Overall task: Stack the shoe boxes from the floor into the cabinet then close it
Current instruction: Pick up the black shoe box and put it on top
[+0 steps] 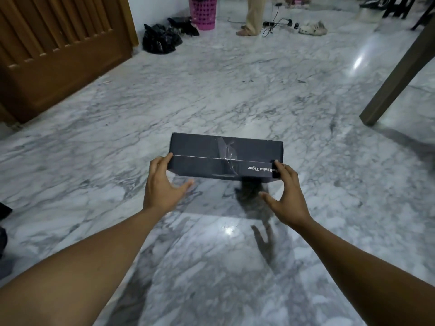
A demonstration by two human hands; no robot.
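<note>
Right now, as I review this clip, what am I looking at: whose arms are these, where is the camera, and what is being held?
There is no machine: a person wears one camera on the head, looking down at their bare arms. The left hand and right hand press their fingers against the two ends of a dark cardboard shoe box sealed with clear tape; the thumbs are spread free. Its shadow suggests it is off the white marble floor. A brown slatted wooden cabinet stands at left.
</note>
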